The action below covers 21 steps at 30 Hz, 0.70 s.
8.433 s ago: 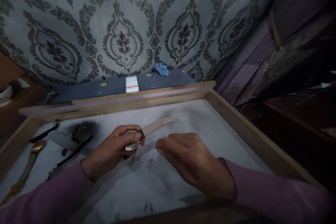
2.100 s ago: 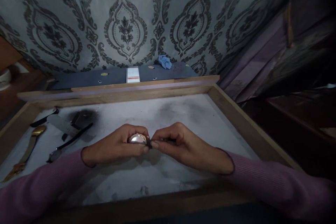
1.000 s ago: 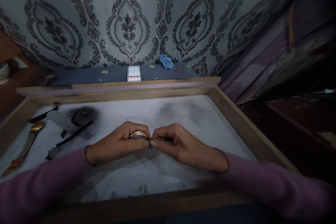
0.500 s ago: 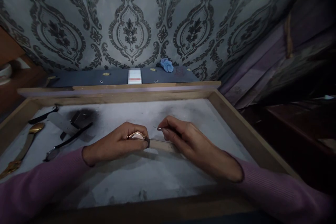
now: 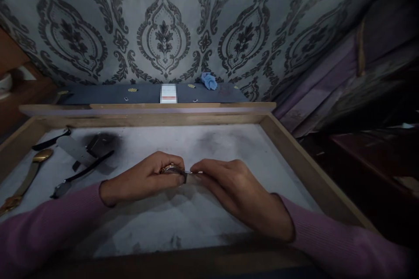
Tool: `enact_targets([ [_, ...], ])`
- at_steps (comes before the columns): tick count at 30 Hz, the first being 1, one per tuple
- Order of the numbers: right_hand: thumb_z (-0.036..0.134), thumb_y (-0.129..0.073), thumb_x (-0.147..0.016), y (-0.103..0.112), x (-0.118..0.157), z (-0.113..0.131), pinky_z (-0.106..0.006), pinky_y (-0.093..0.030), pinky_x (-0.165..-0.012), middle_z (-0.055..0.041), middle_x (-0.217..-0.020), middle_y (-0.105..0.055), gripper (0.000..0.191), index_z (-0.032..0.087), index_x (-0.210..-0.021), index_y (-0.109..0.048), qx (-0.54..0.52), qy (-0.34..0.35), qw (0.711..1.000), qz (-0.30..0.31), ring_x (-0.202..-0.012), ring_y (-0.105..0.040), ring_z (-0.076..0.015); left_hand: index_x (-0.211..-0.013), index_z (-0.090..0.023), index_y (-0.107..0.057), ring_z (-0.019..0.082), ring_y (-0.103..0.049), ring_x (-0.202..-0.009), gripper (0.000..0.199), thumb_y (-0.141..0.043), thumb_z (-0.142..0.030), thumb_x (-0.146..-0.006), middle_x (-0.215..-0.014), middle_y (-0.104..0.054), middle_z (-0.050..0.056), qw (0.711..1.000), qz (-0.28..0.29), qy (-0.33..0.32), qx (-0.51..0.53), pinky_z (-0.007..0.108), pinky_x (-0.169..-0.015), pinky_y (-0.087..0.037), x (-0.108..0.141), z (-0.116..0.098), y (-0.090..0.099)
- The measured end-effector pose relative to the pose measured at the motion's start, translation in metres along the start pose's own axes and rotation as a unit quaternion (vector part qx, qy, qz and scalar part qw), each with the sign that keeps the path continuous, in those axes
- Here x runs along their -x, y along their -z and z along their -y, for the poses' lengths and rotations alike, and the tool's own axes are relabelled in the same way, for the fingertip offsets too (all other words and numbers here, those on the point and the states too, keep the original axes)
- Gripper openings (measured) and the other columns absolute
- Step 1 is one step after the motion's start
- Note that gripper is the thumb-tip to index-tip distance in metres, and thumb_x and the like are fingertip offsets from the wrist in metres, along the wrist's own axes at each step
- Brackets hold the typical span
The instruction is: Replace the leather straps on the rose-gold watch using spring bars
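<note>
A round gold-rimmed wristwatch (image 5: 171, 169) is gripped in my left hand (image 5: 145, 178), above the white floor of a wooden tray. My thumb lies along its near side and the fingers curl over its far side. Between thumb and forefinger my right hand (image 5: 234, 189) pinches a thin metal tool (image 5: 189, 172), whose tip reaches the right side of the watch near the strap end. Its exact kind is too small to make out. Most of the strap is hidden by my right hand.
Several other watches lie at the tray's left: a gold one (image 5: 42, 155), a black-strapped one (image 5: 62, 188) and a dark square-cased one (image 5: 98, 144). The tray's wooden rim (image 5: 294, 161) surrounds the work. Behind it are a small white box (image 5: 168, 93) and a crumpled blue cloth (image 5: 208, 81).
My right hand has lowered and shifted left, bringing the tool's tip from above the strap to the watch's right side. My left hand keeps the watch in nearly the same place.
</note>
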State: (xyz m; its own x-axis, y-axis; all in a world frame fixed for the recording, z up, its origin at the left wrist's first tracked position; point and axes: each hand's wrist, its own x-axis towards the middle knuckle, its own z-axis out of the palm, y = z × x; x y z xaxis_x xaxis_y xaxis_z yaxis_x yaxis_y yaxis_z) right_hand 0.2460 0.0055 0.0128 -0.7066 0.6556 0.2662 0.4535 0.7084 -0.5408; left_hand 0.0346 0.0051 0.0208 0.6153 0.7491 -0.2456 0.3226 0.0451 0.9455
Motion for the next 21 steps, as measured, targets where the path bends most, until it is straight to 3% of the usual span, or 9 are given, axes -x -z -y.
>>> enact_targets([
  [5,0.017,-0.043,-0.094,-0.0012,-0.0001,0.0002,-0.021,-0.039,-0.053,-0.0014,-0.068,-0.064,0.020,0.014,-0.085,-0.060,0.008,-0.010,1.000,-0.001,-0.055,-0.059,-0.0104,-0.069,-0.016,-0.050,0.008,-0.029,-0.054,0.017,-0.051,-0.024,-0.083,-0.059,-0.032,-0.007,1.000,0.002,0.008,-0.001,0.022,-0.049,-0.024,0.0004,-0.0001,-0.0012],
  [21,0.015,-0.042,-0.094,0.0015,-0.0006,0.0017,-0.022,-0.038,-0.054,-0.0032,-0.070,-0.064,0.021,0.013,-0.086,-0.061,-0.003,-0.015,1.000,0.021,-0.057,-0.059,-0.0114,-0.070,-0.016,-0.050,0.008,-0.028,-0.053,0.016,-0.050,-0.024,-0.084,-0.058,-0.030,-0.007,1.000,0.003,0.003,0.005,0.022,-0.048,-0.022,0.0008,0.0007,-0.0009],
])
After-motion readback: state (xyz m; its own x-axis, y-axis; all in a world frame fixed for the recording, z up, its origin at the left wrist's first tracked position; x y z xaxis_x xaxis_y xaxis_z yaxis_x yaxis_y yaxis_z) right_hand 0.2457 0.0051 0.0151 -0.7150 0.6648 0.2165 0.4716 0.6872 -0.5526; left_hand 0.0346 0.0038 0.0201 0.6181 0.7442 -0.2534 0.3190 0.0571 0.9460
